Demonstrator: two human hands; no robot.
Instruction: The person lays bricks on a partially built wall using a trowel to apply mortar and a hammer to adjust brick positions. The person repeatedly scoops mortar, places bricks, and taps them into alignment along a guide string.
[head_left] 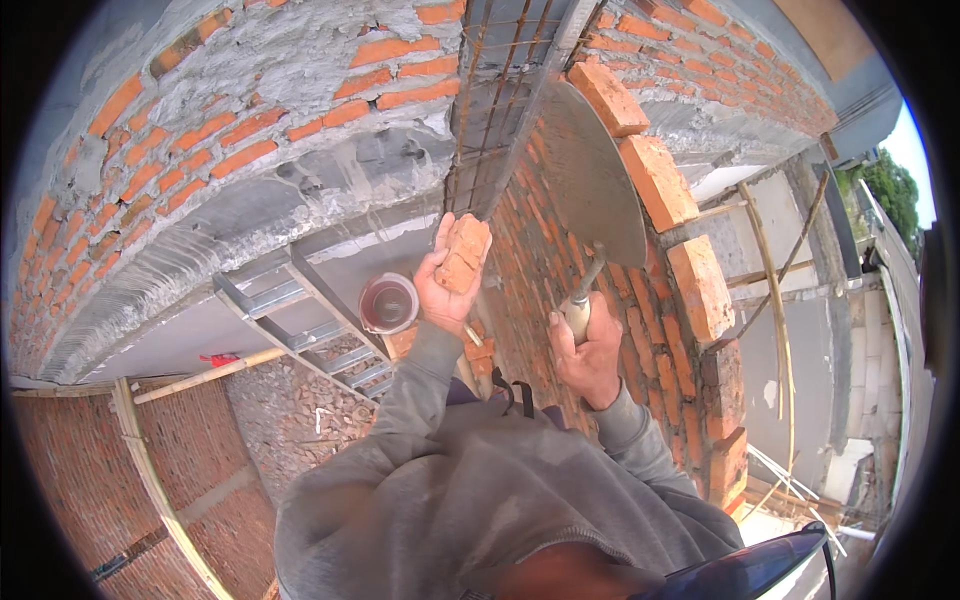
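Observation:
An orange brick piece (464,256) is gripped in my left hand (437,290), held up in front of my chest with the fingers wrapped round it. My right hand (590,350) is closed round the pale handle of a trowel (590,175). The broad grey blade points up and away, close beside the top of the brick wall (640,345) on my right. Along that wall's top runs a row of orange bricks (658,183). A small round bucket (389,303) stands just left of my left hand; what it holds is hard to make out.
Rusty rebar (490,110) rises in a column gap straight ahead. A metal ladder (300,325) leans at the left, below a rough brick and concrete wall (240,140). Wooden poles (165,495) stand lower left, and bamboo props (775,300) at the right. The ground lies far below.

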